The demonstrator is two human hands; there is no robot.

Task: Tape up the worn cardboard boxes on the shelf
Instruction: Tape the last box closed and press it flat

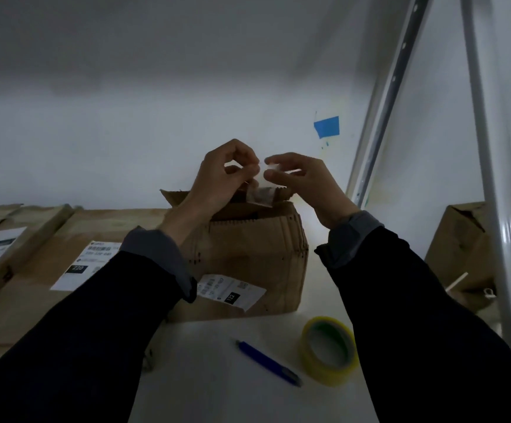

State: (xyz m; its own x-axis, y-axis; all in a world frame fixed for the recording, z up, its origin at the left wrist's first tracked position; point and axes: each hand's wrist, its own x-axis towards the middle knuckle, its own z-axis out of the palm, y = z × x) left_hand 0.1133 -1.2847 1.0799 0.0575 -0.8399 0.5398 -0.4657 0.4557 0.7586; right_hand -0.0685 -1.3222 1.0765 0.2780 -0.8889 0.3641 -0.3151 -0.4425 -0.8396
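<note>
Sleeves (101,325) are framing my view — both hands, left (223,175) and right (300,178), are pinching a clear tape strip (261,195) over the worn box (248,248) on the shelf (217,377). Risk, I judge — it's folding onto itself, sticking crooked.

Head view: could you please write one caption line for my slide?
Both hands, left and right, pinch a clear tape strip above a worn cardboard box; tape roll nearby.

A pale wall (126,148) is filling the middle of the frame under dim light. A blue patch (326,126) is showing on it, right of centre. Grey shelf posts (489,166) are slanting down the right side. The white shelf (217,377) is spreading across the bottom.
</note>
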